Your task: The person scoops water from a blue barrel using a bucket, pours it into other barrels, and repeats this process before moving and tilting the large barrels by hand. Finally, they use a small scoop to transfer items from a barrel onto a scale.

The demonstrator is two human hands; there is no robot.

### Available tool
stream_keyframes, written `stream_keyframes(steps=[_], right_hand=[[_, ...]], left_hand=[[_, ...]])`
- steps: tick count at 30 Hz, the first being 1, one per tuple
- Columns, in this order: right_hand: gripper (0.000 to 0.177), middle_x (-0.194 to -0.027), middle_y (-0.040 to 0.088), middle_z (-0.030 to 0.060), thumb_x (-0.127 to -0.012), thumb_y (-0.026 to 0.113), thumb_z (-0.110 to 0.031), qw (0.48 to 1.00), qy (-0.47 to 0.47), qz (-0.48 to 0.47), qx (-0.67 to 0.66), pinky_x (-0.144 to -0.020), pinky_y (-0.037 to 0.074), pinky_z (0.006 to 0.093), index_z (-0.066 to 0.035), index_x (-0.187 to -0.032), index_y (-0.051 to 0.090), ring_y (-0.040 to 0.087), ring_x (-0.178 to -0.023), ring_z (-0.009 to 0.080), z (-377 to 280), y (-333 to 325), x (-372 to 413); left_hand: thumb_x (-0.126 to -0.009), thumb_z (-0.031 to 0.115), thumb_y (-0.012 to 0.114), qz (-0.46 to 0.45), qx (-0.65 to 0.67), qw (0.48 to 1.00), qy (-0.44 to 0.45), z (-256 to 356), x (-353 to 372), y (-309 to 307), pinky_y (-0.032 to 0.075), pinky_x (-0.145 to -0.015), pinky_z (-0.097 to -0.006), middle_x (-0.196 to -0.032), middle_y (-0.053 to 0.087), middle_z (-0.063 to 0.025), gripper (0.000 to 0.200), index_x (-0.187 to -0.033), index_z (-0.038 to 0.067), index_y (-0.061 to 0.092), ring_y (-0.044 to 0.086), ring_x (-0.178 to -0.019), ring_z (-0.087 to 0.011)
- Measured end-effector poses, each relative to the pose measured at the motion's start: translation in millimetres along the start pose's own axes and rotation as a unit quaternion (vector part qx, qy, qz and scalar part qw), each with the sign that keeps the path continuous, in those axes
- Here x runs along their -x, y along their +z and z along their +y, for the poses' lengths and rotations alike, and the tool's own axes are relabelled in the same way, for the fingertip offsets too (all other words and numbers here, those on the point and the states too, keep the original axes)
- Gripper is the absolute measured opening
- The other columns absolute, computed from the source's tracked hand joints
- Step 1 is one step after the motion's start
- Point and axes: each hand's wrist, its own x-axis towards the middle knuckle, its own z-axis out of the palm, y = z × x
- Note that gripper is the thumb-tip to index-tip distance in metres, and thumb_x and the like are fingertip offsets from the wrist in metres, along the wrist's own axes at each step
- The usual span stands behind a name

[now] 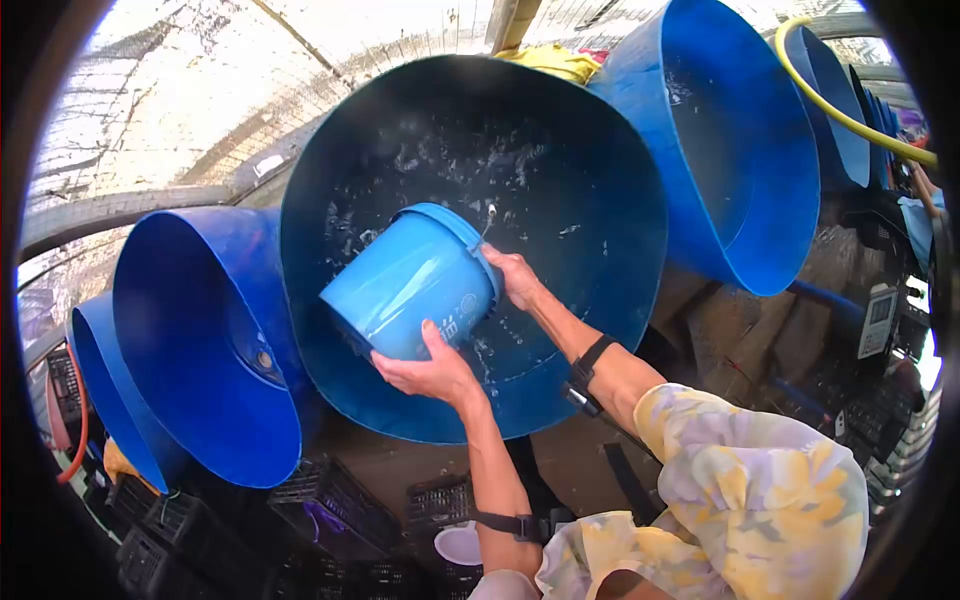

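Note:
A light blue bucket (pixel 405 285) is tipped on its side over a large dark blue tub (pixel 610 370) with splashing water in it. My right hand (pixel 512 274) grips the bucket near its rim. Under the bucket's base end, my left hand (pixel 430 373) holds it with the thumb up along the side and the fingers partly hidden below. White printed characters show on the bucket's side near my left thumb. The bucket's mouth faces away from me, so its inside is hidden.
Blue tubs stand to the left (pixel 215 340) and right (pixel 770 190) of the middle one. A yellow hose (pixel 820 115) arches over the right side. Black crates (pixel 335 505) sit at lower left. At far right are another person's arm and a scale-like device (pixel 878 320).

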Motion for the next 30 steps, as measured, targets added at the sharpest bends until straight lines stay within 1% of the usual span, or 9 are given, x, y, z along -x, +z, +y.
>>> stream_keyframes(steps=[5,9,11,13,14,17,23,26,30], right_hand=[[0.041,-0.095,0.066,0.0104,-0.084,0.061,-0.036,0.999,0.029,0.018,-0.016,-0.078,0.048,0.0297,0.001,-0.102,0.065,0.061,-0.084,0.0148,-10.8,-36.8,-1.1],[0.037,-0.081,0.067,0.0101,-0.082,0.061,-0.036,0.95,-0.005,-0.014,0.312,-0.071,0.048,0.0298,-0.001,-0.09,0.068,0.062,-0.075,0.0168,-34.2,-25.4,11.5],[0.027,-0.068,0.064,0.0109,-0.082,0.061,-0.031,0.848,-0.05,-0.039,0.527,-0.064,0.048,0.0351,-0.005,-0.079,0.068,0.061,-0.069,0.0155,-32.9,-12.1,22.6],[0.031,-0.063,0.061,0.0165,-0.082,0.056,-0.034,0.712,-0.232,-0.024,0.663,-0.061,0.048,0.0411,-0.006,-0.072,0.066,0.063,-0.066,0.0278,-29.0,12.5,46.9],[0.031,-0.064,0.061,0.0171,-0.081,0.054,-0.034,0.693,-0.189,-0.053,0.694,-0.06,0.048,0.0431,-0.007,-0.072,0.066,0.062,-0.067,0.0316,-37.4,26.9,56.9],[0.022,-0.063,0.062,0.0151,-0.074,0.06,-0.027,0.669,-0.226,-0.062,0.706,-0.056,0.047,0.0432,-0.008,-0.064,0.064,0.062,-0.061,0.0316,-46.3,51.3,97.4],[0.018,-0.05,0.053,0.0098,-0.061,0.062,-0.021,0.615,-0.477,0.049,0.626,-0.054,0.037,0.039,-0.013,-0.049,0.052,0.052,-0.05,0.0273,-103.4,68.4,160.9],[0.018,-0.054,0.058,0.0134,-0.065,0.062,-0.023,0.637,-0.344,-0.056,0.688,-0.059,0.045,0.0414,-0.009,-0.054,0.06,0.059,-0.058,0.0299,-181.0,83.5,184.6],[0.028,-0.061,0.061,0.0189,-0.07,0.061,-0.029,0.694,-0.347,-0.053,0.628,-0.063,0.049,0.0433,-0.004,-0.059,0.064,0.063,-0.065,0.0334,-284.7,91.6,190.6]], left_hand=[[-0.074,0.037,0.069,-0.035,-0.041,0.998,0.032,-53.1,-1.5,72.4,0.036,-0.091,-0.0479,-0.116,0.046,-0.026,0.076,-0.125,-0.007,0.034,0.046,-0.106,-0.0398],[-0.081,0.041,0.062,-0.147,0.203,0.932,-0.263,-82.3,2.8,95.3,0.038,-0.092,-0.0482,-0.127,0.038,-0.0265,0.077,-0.13,-0.008,0.028,0.047,-0.109,-0.0367],[-0.084,0.052,0.052,-0.14,0.299,0.788,-0.52,-82.7,15.2,97.5,0.039,-0.095,-0.0451,-0.134,0.034,-0.0219,0.077,-0.134,-0.001,0.027,0.044,-0.115,-0.0357],[-0.084,0.058,0.046,-0.208,0.41,0.697,-0.55,-123.7,46.1,106.0,0.037,-0.097,-0.0466,-0.137,0.032,-0.0179,0.078,-0.136,0.004,0.027,0.041,-0.119,-0.035],[-0.083,0.065,0.04,-0.268,0.507,0.585,-0.573,-132.8,60.1,108.9,0.036,-0.099,-0.0481,-0.14,0.03,-0.0138,0.08,-0.138,0.009,0.026,0.038,-0.122,-0.0343],[-0.081,0.074,0.019,-0.198,0.522,0.512,-0.653,-78.6,85.7,83.7,0.03,-0.099,-0.0555,-0.139,0.035,-0.0089,0.081,-0.135,0.015,0.035,0.032,-0.128,-0.0314],[-0.081,0.072,0.026,-0.205,0.706,0.322,-0.597,-25.4,124.0,40.5,0.028,-0.099,-0.0584,-0.14,0.033,-0.0089,0.08,-0.135,0.014,0.035,0.03,-0.129,-0.0315],[-0.081,0.072,0.029,-0.285,0.805,0.22,-0.472,15.8,115.9,20.7,0.027,-0.099,-0.0599,-0.141,0.032,-0.0089,0.079,-0.134,0.014,0.036,0.03,-0.129,-0.0315],[-0.081,0.067,0.036,-0.234,0.496,0.614,-0.567,122.5,78.8,-45.6,0.029,-0.097,-0.0605,-0.138,0.035,-0.0086,0.074,-0.131,0.012,0.04,0.037,-0.125,-0.0314]])
